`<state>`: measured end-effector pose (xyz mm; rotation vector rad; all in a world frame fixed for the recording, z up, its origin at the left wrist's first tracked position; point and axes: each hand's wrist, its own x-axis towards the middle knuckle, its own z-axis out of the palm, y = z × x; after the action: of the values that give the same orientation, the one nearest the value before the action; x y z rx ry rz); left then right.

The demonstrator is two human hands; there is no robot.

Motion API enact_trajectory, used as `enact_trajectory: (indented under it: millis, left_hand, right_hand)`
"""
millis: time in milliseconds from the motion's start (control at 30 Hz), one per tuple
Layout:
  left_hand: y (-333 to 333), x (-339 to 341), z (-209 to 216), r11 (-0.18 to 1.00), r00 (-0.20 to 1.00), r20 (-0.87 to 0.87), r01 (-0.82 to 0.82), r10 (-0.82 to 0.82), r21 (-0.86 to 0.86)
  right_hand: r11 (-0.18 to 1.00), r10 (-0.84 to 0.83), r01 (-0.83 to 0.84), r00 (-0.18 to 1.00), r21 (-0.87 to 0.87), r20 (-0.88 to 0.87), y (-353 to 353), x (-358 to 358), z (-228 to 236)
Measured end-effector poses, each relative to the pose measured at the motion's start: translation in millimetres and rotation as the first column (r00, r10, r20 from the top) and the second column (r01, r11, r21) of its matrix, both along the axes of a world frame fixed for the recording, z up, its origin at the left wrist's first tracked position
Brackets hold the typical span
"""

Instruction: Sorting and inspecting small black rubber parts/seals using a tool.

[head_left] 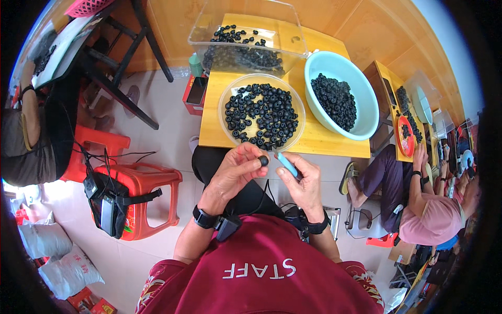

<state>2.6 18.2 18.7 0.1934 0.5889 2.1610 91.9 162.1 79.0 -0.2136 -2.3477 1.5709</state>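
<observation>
Between the thumb and fingers of my left hand [234,170], a small round black piece [263,160] is pinched. My right hand [304,182] is closed round the light-blue handle of a slim pointed tool [285,161], its tip close to the piece. Both hands are at the near edge of a yellow wooden table [334,148]. Just beyond them stands a shallow round clear tray [301,112] with many loose black ring-shaped pieces [269,107]. Whether the tip touches the held piece, I cannot tell.
A clear plastic bin [297,48] with more black pieces stands behind the tray. To its right is a pale turquoise basin [367,118] holding a heap of them. An orange-red stool [151,196] with a black pouch stands at left. Co-workers sit on both sides.
</observation>
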Motion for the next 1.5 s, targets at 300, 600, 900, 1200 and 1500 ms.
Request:
enact_trajectory:
  millis: [300, 600, 900, 1200, 1500]
  left_hand:
    - [-5, 1, 4, 0.979, 0.98, -0.189, 0.026, -0.065, -0.201]
    - [-2, 8, 4, 0.987, 0.992, -0.081, 0.088, -0.1, -0.134]
    - [2, 9, -4, 0.995, 0.997, -0.007, 0.073, -0.073, -0.064]
    - [-1, 4, -8, 0.999, 1.0, 0.011, 0.006, -0.005, -0.039]
    - [-2, 5, -7, 0.999, 1.0, -0.023, -0.011, 0.01, -0.038]
  right_hand:
    - [0.811, 0.163, -0.115, 0.986, -0.574, 0.032, -9, -5, -13]
    - [0.791, 0.173, -0.123, 0.985, -0.599, 0.025, -6, 2, -16]
    - [0.874, -0.038, 0.085, 0.994, -0.478, 0.107, -4, 6, -14]
    - [0.964, 0.057, -0.059, 0.998, 0.259, 0.016, -2, 15, -4]
    - [0.954, 0.044, -0.051, 0.999, 0.294, 0.031, -4, 15, -6]
